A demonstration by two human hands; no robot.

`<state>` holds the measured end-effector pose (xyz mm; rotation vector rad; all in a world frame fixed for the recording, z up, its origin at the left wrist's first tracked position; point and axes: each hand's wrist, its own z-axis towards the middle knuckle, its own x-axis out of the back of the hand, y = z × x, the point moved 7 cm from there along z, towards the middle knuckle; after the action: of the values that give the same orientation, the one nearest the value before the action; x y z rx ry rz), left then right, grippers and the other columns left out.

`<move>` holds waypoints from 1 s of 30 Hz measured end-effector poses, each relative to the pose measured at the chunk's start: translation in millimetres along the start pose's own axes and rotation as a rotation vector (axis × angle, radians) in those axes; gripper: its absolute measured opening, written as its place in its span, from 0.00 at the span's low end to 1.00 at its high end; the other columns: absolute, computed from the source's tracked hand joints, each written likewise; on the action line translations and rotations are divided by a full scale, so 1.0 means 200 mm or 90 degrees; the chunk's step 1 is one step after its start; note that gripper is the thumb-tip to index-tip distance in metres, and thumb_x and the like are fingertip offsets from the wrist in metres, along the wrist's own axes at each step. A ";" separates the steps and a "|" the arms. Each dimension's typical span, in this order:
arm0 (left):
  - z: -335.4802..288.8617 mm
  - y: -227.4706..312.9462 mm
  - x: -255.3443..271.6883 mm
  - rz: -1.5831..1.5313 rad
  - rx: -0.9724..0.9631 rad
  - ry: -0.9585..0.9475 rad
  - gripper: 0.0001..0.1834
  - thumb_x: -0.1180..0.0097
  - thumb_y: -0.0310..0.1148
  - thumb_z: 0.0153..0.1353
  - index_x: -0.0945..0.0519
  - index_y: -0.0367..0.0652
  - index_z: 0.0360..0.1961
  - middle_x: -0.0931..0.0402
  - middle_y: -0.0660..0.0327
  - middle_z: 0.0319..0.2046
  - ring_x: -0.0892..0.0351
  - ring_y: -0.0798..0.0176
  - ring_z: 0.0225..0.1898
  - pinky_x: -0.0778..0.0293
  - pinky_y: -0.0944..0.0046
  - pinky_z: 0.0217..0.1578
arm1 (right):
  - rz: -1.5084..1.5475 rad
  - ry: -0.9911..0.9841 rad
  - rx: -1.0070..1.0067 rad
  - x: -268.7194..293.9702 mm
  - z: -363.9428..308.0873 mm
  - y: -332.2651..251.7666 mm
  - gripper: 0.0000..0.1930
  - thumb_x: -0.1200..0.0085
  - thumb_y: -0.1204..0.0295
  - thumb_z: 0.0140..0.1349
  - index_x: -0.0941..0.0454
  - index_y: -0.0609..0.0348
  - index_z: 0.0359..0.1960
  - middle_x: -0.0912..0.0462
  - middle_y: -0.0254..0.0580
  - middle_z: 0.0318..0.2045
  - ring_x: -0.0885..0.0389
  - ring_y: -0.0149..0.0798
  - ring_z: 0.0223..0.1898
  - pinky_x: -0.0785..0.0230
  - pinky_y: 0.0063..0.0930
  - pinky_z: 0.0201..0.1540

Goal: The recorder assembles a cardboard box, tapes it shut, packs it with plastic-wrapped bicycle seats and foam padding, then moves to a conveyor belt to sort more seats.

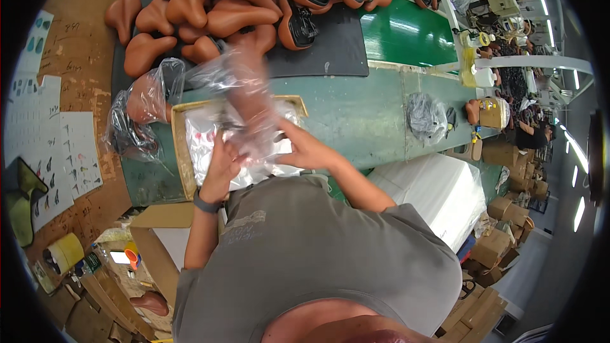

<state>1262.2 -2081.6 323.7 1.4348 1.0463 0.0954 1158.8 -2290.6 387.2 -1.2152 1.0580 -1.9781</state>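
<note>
A brown bicycle saddle (pixel 249 92) in a clear plastic bag is tilted in front of me, smeared by motion. My left hand (pixel 223 166), with a dark band at the wrist, curls its fingers at the bag's near end. On the other side, my right hand (pixel 304 147) has its thumb and fingers around the bag's edge; their exact contact is blurred. Beneath lies a shallow cardboard box (pixel 182 152) with shiny silvery packets (pixel 202 143) inside. To its left rests another bagged brown saddle (pixel 146 100).
A pile of brown saddles (pixel 216 16) covers the black mat (pixel 340 44) at the back. Crumpled clear plastic (pixel 427 117) lies on the green table (pixel 362 111) to the right. A white-wrapped block (pixel 438 190) stands by my right elbow, an open carton (pixel 164 216) by my left.
</note>
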 end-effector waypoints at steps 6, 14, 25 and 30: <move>0.56 0.21 0.84 -0.449 -0.023 0.185 0.24 0.43 0.47 0.79 0.24 0.43 0.66 0.19 0.56 0.54 0.20 0.62 0.52 0.19 0.67 0.38 | 0.545 0.225 -0.415 0.36 0.69 1.13 0.36 0.37 0.72 0.75 0.40 0.67 0.80 0.20 0.61 0.64 0.10 0.45 0.50 0.12 0.37 0.48; 0.19 0.07 1.23 0.856 -0.262 0.897 0.44 0.28 0.37 0.65 0.35 0.28 0.76 0.37 0.41 0.77 0.36 0.38 0.75 0.45 0.34 0.78 | 0.790 0.259 -0.681 0.39 1.05 2.22 0.41 0.52 0.43 0.82 0.47 0.66 0.78 0.15 0.59 0.43 0.20 0.39 0.26 0.26 0.26 0.23; 0.57 -1.14 -0.11 0.893 0.033 -0.149 0.15 0.29 0.44 0.67 0.16 0.45 0.38 0.14 0.56 0.34 0.13 0.45 0.37 0.19 0.44 0.39 | 0.872 0.128 -0.682 0.37 -0.15 1.84 0.57 0.64 0.23 0.73 0.57 0.61 0.84 0.21 0.75 0.62 0.12 0.65 0.58 0.15 0.56 0.62; 0.47 -1.38 -0.05 0.941 0.046 -0.183 0.15 0.32 0.44 0.68 0.15 0.43 0.36 0.17 0.50 0.41 0.16 0.44 0.46 0.21 0.44 0.46 | 0.679 0.194 -0.719 0.27 -1.14 1.51 0.56 0.68 0.20 0.71 0.45 0.54 0.83 0.24 0.55 0.72 0.18 0.54 0.66 0.17 0.53 0.62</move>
<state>1172.0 -2217.4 80.4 1.9339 -0.4115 0.8731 949.9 -2415.1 91.8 -0.4734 2.4566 -0.6524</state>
